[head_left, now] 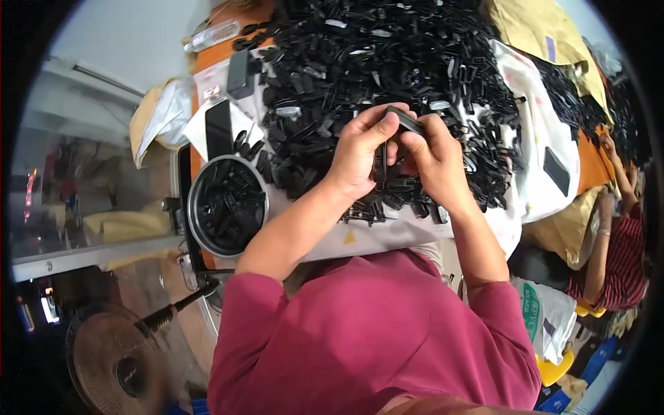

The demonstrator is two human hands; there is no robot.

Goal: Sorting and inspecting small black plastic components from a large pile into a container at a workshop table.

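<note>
- The left hand (360, 146) is closed around one end of a slim black strip-shaped piece (407, 121), thumb bent against it.
- The right hand (438, 153) grips the other end of the same piece, thumb and fingers pinched together; the two hands are close together.
- This piece is held tilted above the near part of the pile, between the two sets of fingertips.
- A second dark strip (380, 163) shows below the left palm; whether the hand holds it, I cannot tell.
- A broad pile of small black parts (387, 66), with a few pale or shiny ones among them, spreads beyond and beneath the hands, over a white cloth (432, 232).
- Left of the pile, a round metal bowl (193, 216) holds more black parts.
- Just beyond the bowl, a dark flat rectangle (219, 130) lies on a white sheet; farther up is a dark grey box (241, 75).
- A clear plastic bottle (216, 34) lies on its side at the far left of the orange tabletop (207, 62).
- To the right, another dark flat rectangle (556, 171) rests on white cloth.
- At lower left stands a fan (114, 366); at far right, a co-worker in a striped top (622, 263) reaches toward an orange surface.
</note>
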